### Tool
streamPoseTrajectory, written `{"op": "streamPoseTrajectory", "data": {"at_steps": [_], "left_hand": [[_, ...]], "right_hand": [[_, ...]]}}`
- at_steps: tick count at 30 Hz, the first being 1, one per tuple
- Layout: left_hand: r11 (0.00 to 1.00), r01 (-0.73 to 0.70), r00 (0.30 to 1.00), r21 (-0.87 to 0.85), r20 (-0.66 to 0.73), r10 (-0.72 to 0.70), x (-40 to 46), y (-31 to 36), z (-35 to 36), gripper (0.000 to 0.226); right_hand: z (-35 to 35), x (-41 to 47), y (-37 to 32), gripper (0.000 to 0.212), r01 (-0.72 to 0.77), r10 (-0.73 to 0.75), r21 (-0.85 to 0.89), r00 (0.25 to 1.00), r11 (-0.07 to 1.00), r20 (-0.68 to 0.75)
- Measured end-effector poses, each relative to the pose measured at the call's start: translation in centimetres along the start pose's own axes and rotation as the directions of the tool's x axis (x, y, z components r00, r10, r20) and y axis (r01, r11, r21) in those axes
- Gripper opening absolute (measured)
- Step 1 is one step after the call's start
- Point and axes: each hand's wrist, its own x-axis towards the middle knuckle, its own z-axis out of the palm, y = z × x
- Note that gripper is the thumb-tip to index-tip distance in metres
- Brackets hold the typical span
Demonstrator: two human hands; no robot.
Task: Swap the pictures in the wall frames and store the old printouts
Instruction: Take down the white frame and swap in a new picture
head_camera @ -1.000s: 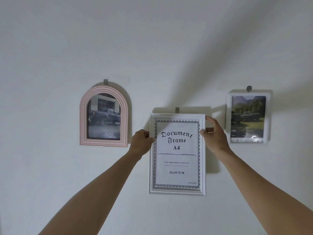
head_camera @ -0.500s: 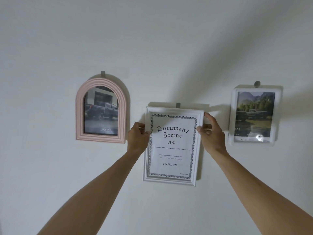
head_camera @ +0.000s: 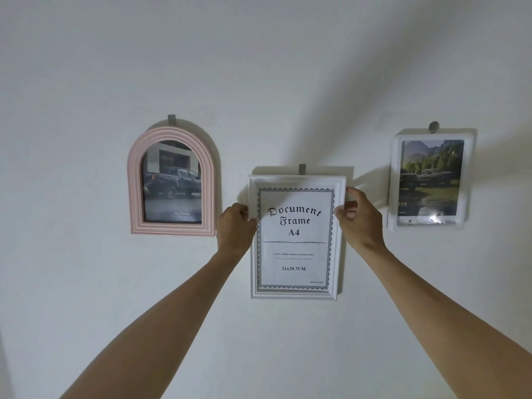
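A white document frame with an "A4" insert sheet is against the wall just below a grey hook. My left hand grips its left edge and my right hand grips its right edge, both in the upper half. To the left hangs a pink arched frame showing a dark pickup truck. To the right hangs a white rectangular frame with a picture of vehicles before trees and mountains.
The pink arched frame and the white rectangular frame each hang from a small hook on a plain white wall. Bare wall extends above and below the three frames.
The view has shifted a little while both hands stay on the document frame's sides. The frame's top sits closer under its hook and it now looks nearly straight.
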Motion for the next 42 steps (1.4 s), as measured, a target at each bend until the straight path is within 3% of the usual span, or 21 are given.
{"op": "streamPoseTrajectory", "data": {"at_steps": [10,23,38,42], "left_hand": [[0.999,0.030,1.000,-0.039,0.006,-0.030,0.2,0.3,-0.4,0.028],[0.973,0.040,0.999,-0.226,0.000,-0.042,0.9,1.5,-1.0,0.024],[0.996,-0.034,0.999,-0.082,-0.040,0.031,1.2,2.0,-0.9,0.032],[0.994,-0.100,0.990,-0.033,-0.102,0.096,1.0,2.1,-0.5,0.039]], "right_hand": [[-1.1,-0.2,-0.7,0.046,0.021,-0.017,-0.129,0.999,0.991,0.033],[-2.0,-0.1,-0.6,0.028,-0.053,0.056,-0.068,0.997,0.996,0.054],[-2.1,0.6,-1.2,0.037,-0.067,0.071,-0.090,0.997,0.994,0.032],[-2.9,0.7,-1.3,0.043,-0.027,0.032,-0.207,0.999,0.978,0.022]]}}
